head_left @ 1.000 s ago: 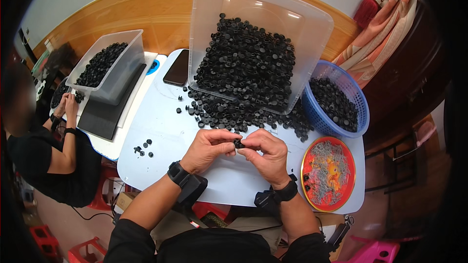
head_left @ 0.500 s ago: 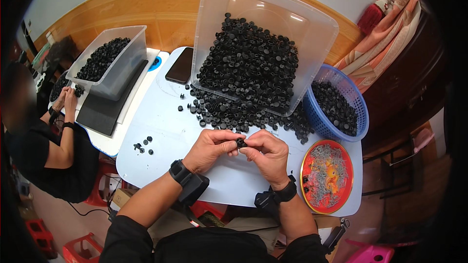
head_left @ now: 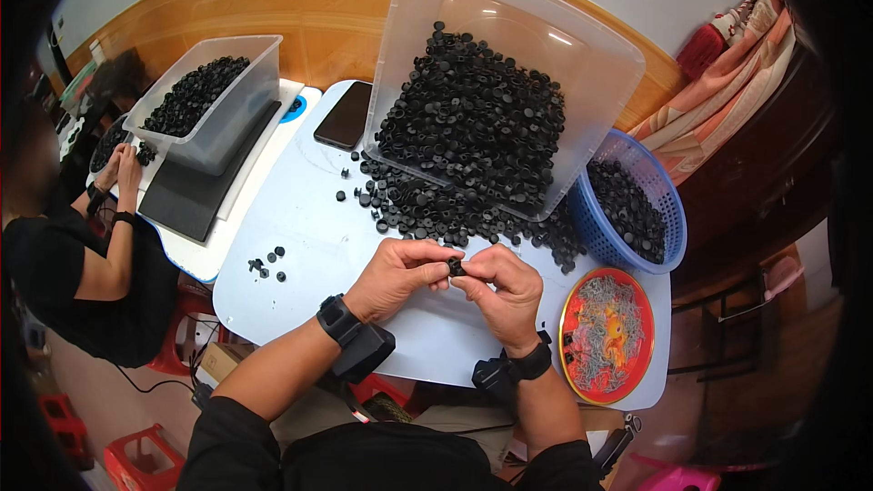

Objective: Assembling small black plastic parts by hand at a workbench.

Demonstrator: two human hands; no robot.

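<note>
Over the front of the white table, my left hand [head_left: 397, 278] and my right hand [head_left: 503, 290] meet fingertip to fingertip. Both pinch one small round black plastic part [head_left: 456, 266] between thumbs and forefingers; its details are mostly covered. Just beyond my hands spreads a heap of similar black parts [head_left: 436, 209], spilling from a tilted clear plastic bin [head_left: 596, 59]. To the right of my right hand lies a red plate with a yellow rim [head_left: 643, 359], holding many thin metal pins [head_left: 596, 309] and a couple of black pieces.
A blue plastic basket [head_left: 675, 218] of black parts stands at the table's right. Several loose pieces [head_left: 280, 252] lie on the left, with a phone [head_left: 344, 115] farther back. At the left table, a person [head_left: 100, 245] handles parts beside another clear bin [head_left: 259, 73].
The view has shifted slightly. My hands stay together on the small black part, which looks a little turned between the fingertips.
</note>
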